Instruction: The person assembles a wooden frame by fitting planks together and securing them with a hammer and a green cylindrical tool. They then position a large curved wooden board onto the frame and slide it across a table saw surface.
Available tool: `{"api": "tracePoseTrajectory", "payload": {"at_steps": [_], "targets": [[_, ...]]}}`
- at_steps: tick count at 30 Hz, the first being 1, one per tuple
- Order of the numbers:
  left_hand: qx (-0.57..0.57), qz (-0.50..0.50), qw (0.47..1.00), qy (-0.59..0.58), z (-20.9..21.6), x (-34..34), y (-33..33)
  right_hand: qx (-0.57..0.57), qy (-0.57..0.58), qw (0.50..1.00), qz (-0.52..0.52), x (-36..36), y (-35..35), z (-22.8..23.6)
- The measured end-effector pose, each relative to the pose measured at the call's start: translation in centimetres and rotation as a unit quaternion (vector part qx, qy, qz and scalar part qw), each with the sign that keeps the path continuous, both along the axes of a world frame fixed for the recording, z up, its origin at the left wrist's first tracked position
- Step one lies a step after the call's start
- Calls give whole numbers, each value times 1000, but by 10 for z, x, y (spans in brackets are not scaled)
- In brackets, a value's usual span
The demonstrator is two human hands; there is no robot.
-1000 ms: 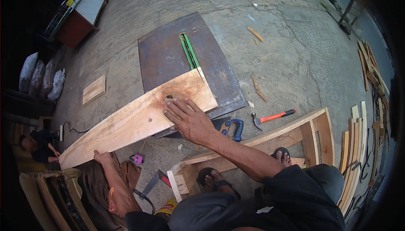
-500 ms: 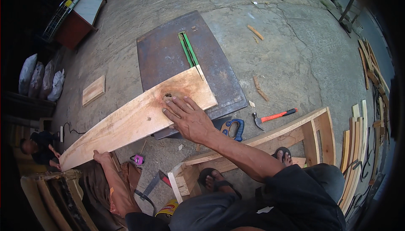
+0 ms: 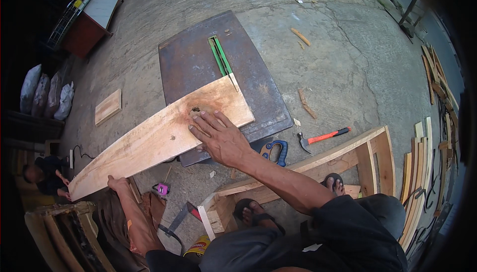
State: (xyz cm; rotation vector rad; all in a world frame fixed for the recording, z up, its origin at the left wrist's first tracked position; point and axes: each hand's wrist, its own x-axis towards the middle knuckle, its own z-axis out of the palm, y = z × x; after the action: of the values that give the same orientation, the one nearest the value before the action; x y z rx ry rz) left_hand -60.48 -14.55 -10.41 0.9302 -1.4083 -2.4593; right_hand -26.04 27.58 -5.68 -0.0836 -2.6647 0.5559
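A long pale wooden board point(image 3: 144, 135), with a dark knot near its wide end, lies partly over a rusty metal saw table point(image 3: 189, 63). Its wide end meets the green slotted insert point(image 3: 218, 53), where a thin blade shows. My right hand point(image 3: 221, 140) rests on the board beside the knot, fingers spread flat on top. At the near edge, my left hand point(image 3: 119, 185) grips the board, thumb above and the other fingers hidden beneath. Another person's hands point(image 3: 64, 187) touch the narrow far-left end.
Close before my feet stands a wooden frame point(image 3: 375, 167). A claw hammer point(image 3: 325, 135), a blue-handled saw point(image 3: 280, 153) and a purple tape measure point(image 3: 161, 189) lie on the concrete. Wood strips point(image 3: 417, 172) line the right; a short board point(image 3: 108, 107) lies left.
The board and both my hands appear very slightly farther left and up, and much of the background has shifted similarly. Neither hand has altered its hold.
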Motion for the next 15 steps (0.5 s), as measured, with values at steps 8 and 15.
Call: {"api": "tracePoseTrajectory", "payload": {"at_steps": [8, 15], "targets": [[-1, 9, 1000, -2, 0, -8, -1, 1, 25, 1000, 1, -9, 0, -2], [-19, 10, 1000, 20, 7, -5, 8, 7, 20, 1000, -4, -9, 1, 3]]}}
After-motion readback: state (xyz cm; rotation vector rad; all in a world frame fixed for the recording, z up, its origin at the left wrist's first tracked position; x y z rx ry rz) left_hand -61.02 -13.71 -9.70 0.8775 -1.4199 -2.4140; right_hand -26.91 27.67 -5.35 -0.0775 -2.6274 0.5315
